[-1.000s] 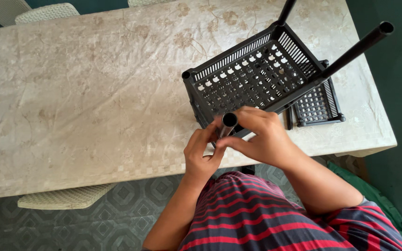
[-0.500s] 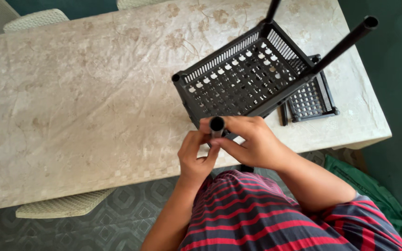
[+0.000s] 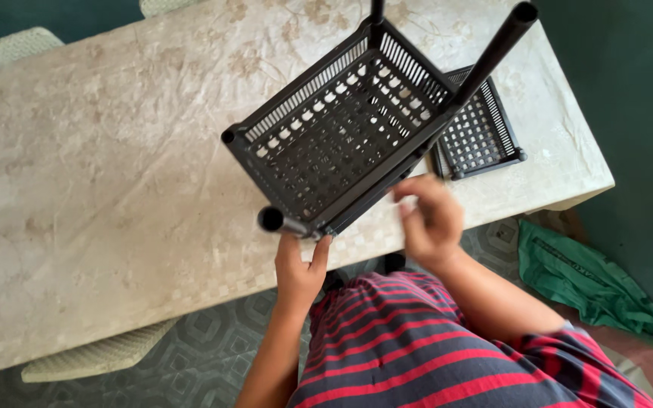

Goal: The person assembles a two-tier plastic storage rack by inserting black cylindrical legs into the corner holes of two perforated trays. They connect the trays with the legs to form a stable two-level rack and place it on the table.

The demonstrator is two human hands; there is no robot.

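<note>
A broad desk (image 3: pixel 100 174) under a pale, marbled cloth with faint leaf prints filled most of the head view. Woven cream chairs (image 3: pixel 92 355) were tucked in at its near and far edges, above a floor (image 3: pixel 190 340) of grey-green geometric tiles. To the right, a crumpled green cloth (image 3: pixel 583 276) lay on that floor beside a dark teal wall.

Over the near right part of the desk a black plastic slotted basket (image 3: pixel 341 136) was held tilted, its perforated bottom facing the camera. Hollow black tubes stood in its corner sockets: one long tube (image 3: pixel 493 53) rose toward the upper right, another (image 3: pixel 377 11) ran off the top of the frame, and a short one (image 3: pixel 285 223) jutted from the nearest corner, its open end toward the viewer. A second, smaller black slotted tray (image 3: pixel 481 132) lay flat on the desk just behind the basket, partly hidden by it.

The person wore a red and navy striped shirt (image 3: pixel 417 340). The left hand (image 3: pixel 300 268) gripped the basket at its nearest corner, fingers curled up against the short tube's socket. The right hand (image 3: pixel 432 223) was blurred and loosely curled just beside the basket's lower right rim; contact could not be told, and it held nothing visible.
</note>
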